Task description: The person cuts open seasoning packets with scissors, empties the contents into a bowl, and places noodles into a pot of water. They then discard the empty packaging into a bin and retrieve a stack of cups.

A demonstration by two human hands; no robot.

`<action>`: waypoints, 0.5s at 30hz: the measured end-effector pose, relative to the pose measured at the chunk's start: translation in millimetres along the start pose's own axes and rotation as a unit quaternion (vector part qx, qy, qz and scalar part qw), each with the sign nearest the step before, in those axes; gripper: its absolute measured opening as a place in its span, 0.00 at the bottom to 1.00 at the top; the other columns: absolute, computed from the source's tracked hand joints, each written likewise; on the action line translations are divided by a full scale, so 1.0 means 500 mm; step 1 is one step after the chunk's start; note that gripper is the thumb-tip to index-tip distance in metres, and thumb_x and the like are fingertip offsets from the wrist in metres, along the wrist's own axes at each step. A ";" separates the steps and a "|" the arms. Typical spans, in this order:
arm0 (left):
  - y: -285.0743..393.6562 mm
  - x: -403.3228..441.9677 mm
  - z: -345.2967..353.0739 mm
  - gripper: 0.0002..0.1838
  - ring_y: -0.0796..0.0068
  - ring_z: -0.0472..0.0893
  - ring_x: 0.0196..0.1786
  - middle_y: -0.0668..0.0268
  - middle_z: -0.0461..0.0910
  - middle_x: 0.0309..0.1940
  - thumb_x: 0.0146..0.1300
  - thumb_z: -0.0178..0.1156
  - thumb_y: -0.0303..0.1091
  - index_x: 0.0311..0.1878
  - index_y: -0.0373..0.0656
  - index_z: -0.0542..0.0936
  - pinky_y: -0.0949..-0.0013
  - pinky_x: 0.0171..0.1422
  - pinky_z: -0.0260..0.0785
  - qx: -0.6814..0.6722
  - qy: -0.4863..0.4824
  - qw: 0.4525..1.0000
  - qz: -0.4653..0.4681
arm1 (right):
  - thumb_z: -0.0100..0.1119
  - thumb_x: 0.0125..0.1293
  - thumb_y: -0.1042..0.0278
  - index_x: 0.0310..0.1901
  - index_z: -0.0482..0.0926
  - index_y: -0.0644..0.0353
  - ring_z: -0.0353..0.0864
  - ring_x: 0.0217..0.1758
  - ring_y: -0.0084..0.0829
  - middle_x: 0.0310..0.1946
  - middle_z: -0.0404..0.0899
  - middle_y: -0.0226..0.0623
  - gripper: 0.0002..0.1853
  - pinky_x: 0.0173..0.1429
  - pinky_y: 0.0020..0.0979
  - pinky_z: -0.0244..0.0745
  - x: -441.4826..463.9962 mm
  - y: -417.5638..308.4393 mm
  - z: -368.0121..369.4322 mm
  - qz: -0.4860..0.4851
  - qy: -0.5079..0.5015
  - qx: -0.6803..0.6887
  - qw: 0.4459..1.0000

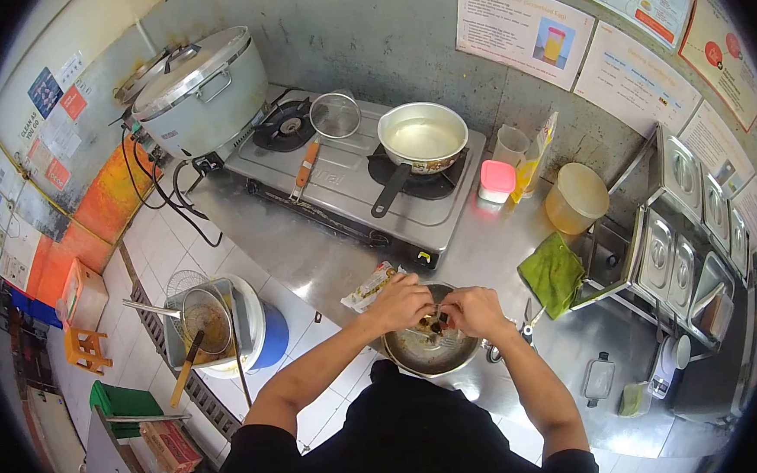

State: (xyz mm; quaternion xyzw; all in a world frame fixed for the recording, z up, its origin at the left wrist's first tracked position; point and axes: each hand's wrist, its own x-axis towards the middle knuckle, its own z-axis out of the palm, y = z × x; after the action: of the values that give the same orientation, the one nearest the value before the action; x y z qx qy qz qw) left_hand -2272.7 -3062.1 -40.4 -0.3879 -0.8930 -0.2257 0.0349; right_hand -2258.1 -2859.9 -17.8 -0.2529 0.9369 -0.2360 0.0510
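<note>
My left hand (400, 303) and my right hand (471, 311) are close together above a round metal bowl (418, 361) at the counter's front edge. Both are closed, fingertips pinched towards each other around something small that I cannot make out. Small dark and yellowish bits show just below the fingers, inside the bowl. Beside my left hand lies a printed packet (363, 294), partly covered by that hand. A pair of scissors (529, 322) rests on the counter to the right of my right hand.
Behind stands a two-burner gas stove (333, 195) with a saucepan (423, 133) of liquid and a wire strainer (336, 115). A large cooker (201, 96) is at left. Rightward are a green cloth (552, 275), a plastic tub (577, 199) and lidded metal containers (657, 254).
</note>
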 end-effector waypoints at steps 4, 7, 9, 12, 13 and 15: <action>0.002 0.002 -0.003 0.09 0.70 0.72 0.42 0.72 0.79 0.31 0.53 0.60 0.42 0.30 0.47 0.82 0.64 0.50 0.60 0.028 0.008 1.000 -0.010 | 0.57 0.56 0.62 0.32 0.82 0.50 0.81 0.32 0.38 0.27 0.82 0.32 0.06 0.37 0.39 0.74 0.001 -0.005 -0.005 0.024 -0.007 0.024 0.999; 0.006 0.012 -0.006 0.10 0.70 0.72 0.42 0.72 0.80 0.30 0.52 0.61 0.42 0.30 0.47 0.83 0.64 0.50 0.60 0.004 0.026 1.000 -0.009 | 0.58 0.55 0.62 0.32 0.83 0.50 0.81 0.32 0.39 0.27 0.82 0.32 0.07 0.37 0.39 0.74 0.004 -0.002 -0.002 0.007 0.004 0.020 1.000; 0.002 0.019 -0.003 0.10 0.69 0.72 0.41 0.72 0.81 0.29 0.51 0.62 0.42 0.30 0.47 0.83 0.64 0.50 0.60 -0.016 0.005 1.000 -0.014 | 0.58 0.55 0.61 0.33 0.82 0.51 0.81 0.32 0.39 0.27 0.82 0.32 0.07 0.37 0.39 0.74 0.005 -0.005 -0.008 -0.007 0.004 0.027 1.000; -0.014 0.025 -0.004 0.10 0.69 0.72 0.41 0.72 0.81 0.29 0.51 0.62 0.42 0.30 0.47 0.84 0.64 0.50 0.60 -0.024 -0.032 0.999 -0.036 | 0.59 0.54 0.61 0.33 0.82 0.51 0.81 0.33 0.40 0.28 0.82 0.34 0.08 0.37 0.39 0.74 0.000 -0.008 -0.024 0.016 0.006 0.017 1.000; -0.013 0.024 -0.006 0.10 0.69 0.72 0.41 0.72 0.81 0.29 0.51 0.62 0.42 0.30 0.47 0.84 0.64 0.50 0.60 -0.025 -0.033 0.998 -0.035 | 0.59 0.54 0.62 0.34 0.82 0.52 0.81 0.34 0.40 0.28 0.82 0.34 0.08 0.38 0.40 0.74 -0.001 -0.001 -0.020 0.019 0.010 0.025 0.999; -0.011 0.025 -0.009 0.10 0.69 0.72 0.41 0.72 0.81 0.29 0.52 0.62 0.43 0.30 0.48 0.84 0.63 0.50 0.60 -0.038 -0.022 0.998 -0.042 | 0.59 0.54 0.62 0.34 0.81 0.53 0.81 0.34 0.41 0.28 0.82 0.35 0.07 0.38 0.40 0.74 -0.002 0.006 -0.016 0.024 0.016 0.033 0.999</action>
State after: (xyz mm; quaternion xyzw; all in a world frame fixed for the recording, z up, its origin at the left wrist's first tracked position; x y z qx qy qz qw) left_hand -2285.7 -3059.1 -35.4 -0.3559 -0.8999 -0.2518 -0.0091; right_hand -2260.4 -2853.6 -12.0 -0.2248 0.9349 -0.2698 0.0505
